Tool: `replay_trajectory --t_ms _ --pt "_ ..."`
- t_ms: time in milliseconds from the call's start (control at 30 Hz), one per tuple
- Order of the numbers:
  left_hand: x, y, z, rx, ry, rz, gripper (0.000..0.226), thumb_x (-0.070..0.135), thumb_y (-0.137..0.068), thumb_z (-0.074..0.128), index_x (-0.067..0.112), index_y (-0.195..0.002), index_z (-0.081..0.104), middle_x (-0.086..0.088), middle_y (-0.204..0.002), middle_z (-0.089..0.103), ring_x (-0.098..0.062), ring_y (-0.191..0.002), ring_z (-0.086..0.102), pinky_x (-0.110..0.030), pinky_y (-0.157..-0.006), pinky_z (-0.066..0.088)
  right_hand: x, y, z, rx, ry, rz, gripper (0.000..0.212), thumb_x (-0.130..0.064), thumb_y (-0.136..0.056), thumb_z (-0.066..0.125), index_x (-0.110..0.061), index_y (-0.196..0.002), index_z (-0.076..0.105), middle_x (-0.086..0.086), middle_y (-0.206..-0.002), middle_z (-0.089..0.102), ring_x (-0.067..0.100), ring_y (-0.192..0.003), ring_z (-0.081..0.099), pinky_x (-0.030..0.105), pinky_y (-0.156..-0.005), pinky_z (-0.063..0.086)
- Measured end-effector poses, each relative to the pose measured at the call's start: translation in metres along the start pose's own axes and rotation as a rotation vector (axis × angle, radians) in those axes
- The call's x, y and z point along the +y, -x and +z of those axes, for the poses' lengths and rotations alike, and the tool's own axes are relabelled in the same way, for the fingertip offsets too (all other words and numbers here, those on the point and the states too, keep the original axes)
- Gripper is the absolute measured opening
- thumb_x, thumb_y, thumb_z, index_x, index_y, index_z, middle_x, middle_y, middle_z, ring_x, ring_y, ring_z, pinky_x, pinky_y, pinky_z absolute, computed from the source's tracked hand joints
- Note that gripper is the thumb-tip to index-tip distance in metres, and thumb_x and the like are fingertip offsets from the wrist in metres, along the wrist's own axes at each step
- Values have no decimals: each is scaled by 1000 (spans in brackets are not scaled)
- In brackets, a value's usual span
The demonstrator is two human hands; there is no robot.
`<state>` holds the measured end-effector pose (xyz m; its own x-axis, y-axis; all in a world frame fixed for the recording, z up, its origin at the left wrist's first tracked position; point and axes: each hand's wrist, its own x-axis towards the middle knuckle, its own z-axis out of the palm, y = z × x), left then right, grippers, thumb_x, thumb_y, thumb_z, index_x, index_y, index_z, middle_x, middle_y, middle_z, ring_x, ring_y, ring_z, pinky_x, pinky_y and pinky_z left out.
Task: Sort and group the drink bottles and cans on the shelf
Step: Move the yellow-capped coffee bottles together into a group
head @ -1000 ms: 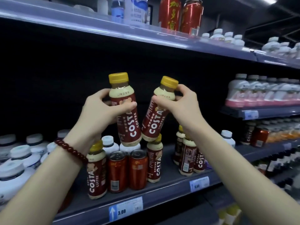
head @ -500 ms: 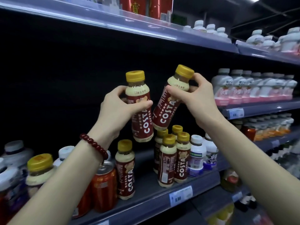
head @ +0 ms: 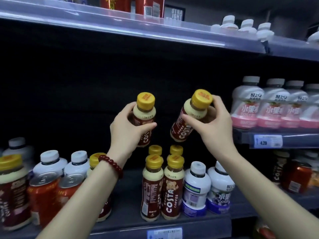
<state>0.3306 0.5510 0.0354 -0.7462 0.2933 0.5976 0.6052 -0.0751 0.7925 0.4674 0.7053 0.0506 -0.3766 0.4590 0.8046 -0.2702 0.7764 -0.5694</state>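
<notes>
Two coffee bottles were held at frame centre, the left hand (head: pixel 128 128) wrapped around one (head: pixel 144 119), the right hand (head: pixel 213 125) pinching a tilted one (head: pixel 189 118); best righted before joining the coffee group (head: pixel 163 185) directly below.

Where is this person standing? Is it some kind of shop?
Most likely a shop's drinks aisle, perhaps a convenience store or supermarket. Tiered shelves carry a price tag on the front rail, rows of identical pink-labelled bottles face outward, and a group of Costa coffee bottles stands below the two held in the hands.
</notes>
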Motion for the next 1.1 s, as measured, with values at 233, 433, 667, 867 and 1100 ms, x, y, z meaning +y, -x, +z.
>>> replay_trajectory --t_ms 233,433,667,867,1100 --pt "-17 14 -8 52 -106 -42 67 37 -57 86 43 -118 59 8 -112 68 -14 -109 61 -44 -97 50 24 22 -8 77 -1 -1 57 -23 -70 86 -20 -119 59 -5 -108 70 13 -105 66 37 -93 54" --pt "-16 12 -4 2 -127 -66 60 31 -63 85 34 -118 61 11 -108 68 -12 -105 63 -41 -95 52 21 -3 -4 -15 70 57 54 -31 -69 85 -25 -117 61 -11 -105 71 3 -104 65 35 -95 53" --pt "-45 14 11 2 -131 -177 56 21 -73 78 26 -124 56 8 -102 65 -14 -99 63 -37 -92 51 61 13 -1 -66 150 248 48 -27 -67 86 -25 -109 64 -14 -93 74 -6 -90 66 20 -82 51" --pt "-75 24 23 -33 -64 -312 61 14 -74 78 23 -128 53 5 -103 67 -16 -98 64 -39 -89 52 90 13 1 -262 234 431 42 -29 -63 88 -23 -97 65 -5 -83 76 8 -83 71 37 -84 58" --pt "-95 48 15 -39 -17 -399 61 10 -72 80 24 -126 55 6 -106 67 -18 -101 65 -45 -92 53 95 12 -1 -506 387 506 45 -31 -56 90 -22 -90 62 -3 -82 73 12 -81 68 25 -67 52"
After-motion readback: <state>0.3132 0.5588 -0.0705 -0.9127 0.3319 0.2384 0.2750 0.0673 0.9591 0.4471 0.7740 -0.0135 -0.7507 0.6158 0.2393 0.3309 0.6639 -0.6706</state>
